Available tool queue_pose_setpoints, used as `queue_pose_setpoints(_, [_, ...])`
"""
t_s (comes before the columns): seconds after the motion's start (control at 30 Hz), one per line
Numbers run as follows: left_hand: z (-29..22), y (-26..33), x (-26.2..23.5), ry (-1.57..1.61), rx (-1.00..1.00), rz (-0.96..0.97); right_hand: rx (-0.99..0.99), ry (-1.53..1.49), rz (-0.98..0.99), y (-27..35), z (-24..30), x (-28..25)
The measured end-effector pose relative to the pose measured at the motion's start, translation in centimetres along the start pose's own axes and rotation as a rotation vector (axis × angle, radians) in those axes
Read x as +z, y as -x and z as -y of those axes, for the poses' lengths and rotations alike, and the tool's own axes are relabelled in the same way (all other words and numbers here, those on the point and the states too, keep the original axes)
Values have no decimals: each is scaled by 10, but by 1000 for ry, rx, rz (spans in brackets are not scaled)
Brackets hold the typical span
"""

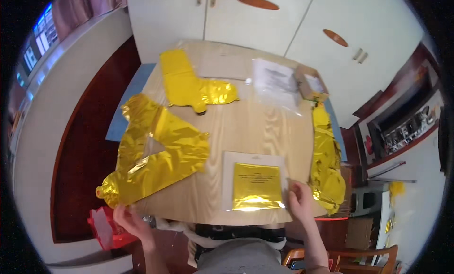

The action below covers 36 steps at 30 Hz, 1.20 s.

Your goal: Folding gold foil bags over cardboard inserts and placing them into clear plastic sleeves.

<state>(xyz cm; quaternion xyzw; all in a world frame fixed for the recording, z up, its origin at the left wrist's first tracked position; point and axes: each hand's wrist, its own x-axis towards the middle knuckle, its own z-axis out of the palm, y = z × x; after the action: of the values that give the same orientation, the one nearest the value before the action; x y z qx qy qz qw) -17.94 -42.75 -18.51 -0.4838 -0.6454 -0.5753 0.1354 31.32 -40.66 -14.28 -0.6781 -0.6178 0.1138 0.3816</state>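
A flat packet [257, 185] with a folded gold foil balloon inside a clear sleeve lies near the table's front edge. At its right edge is my right hand [301, 199], fingers curled in and pinching the edge. My left hand [130, 222], a little blurred, hovers off the front left edge with its fingers apart and nothing seen in them. Just above it is the lower end of a large unfolded A-shaped gold foil balloon [175, 149], spread over the left of the table. A red bag [111, 229] hangs or stands below, beside the left hand.
On the wooden table [265, 130], another gold foil balloon [182, 82] lies at the back left. Clear plastic sleeves [276, 85] and a small open cardboard box [311, 83] are at the back right. A crumpled gold balloon [326, 165] lies along the right edge. A wooden chair [373, 253] stands lower right.
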Motion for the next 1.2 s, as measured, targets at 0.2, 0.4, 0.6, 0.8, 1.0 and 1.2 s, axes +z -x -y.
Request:
queue_pose_setpoints(0.2, [-183, -5, 101, 328, 532, 979, -63, 171, 155, -32, 31, 1])
queue_pose_setpoints(0.4, [-225, 40, 156, 109, 834, 1167, -19, 138, 205, -34, 23, 10])
queue_pose_setpoints(0.6, [-230, 38, 152, 36, 808, 1266, 29, 220, 211, -39, 35, 10])
queue_pose_setpoints(0.8, [-232, 38, 153, 6, 803, 1294, 7, 288, 176, -38, 49, 12])
queue_pose_setpoints(1.0, [-230, 38, 153, 18, 829, 1278, 37, 195, 218, -38, 42, 6])
queue_pose_setpoints(1.2, [-228, 39, 152, 43, 835, 1227, -425, 255, 314, -29, 25, -8])
